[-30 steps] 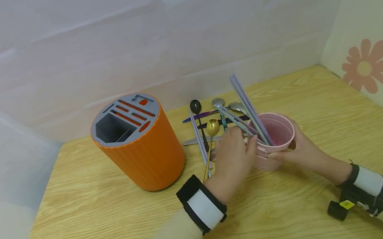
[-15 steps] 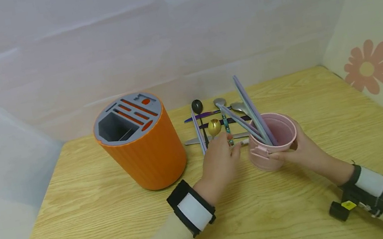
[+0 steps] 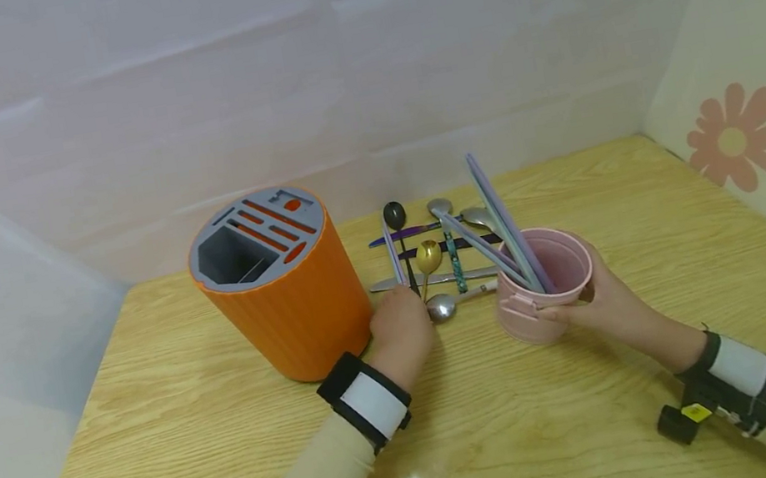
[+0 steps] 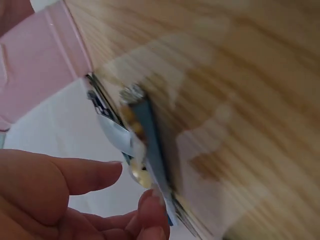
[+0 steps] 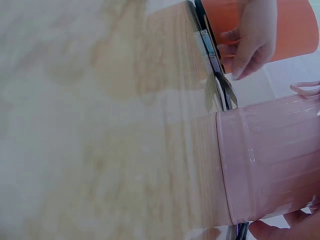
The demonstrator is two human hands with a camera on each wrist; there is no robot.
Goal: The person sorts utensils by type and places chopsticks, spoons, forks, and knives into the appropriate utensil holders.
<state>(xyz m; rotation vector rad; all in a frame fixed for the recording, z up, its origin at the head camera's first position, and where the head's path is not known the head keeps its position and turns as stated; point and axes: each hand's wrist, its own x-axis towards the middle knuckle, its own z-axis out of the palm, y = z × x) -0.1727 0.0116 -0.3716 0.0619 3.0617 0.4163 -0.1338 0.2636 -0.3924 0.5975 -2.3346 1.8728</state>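
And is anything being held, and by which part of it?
The right hand holds the pink cup by its side, just below the rim. The left hand, its grasp open, visibly holds nothing.

The yellowish wood-grain worktop (image 3: 536, 425) bore crossed multicoloured metal cutlery (image 3: 455, 261) near its back edge, a round pink cup (image 3: 532, 324) and a ribbed orange cylindrical holder (image 3: 304, 311).
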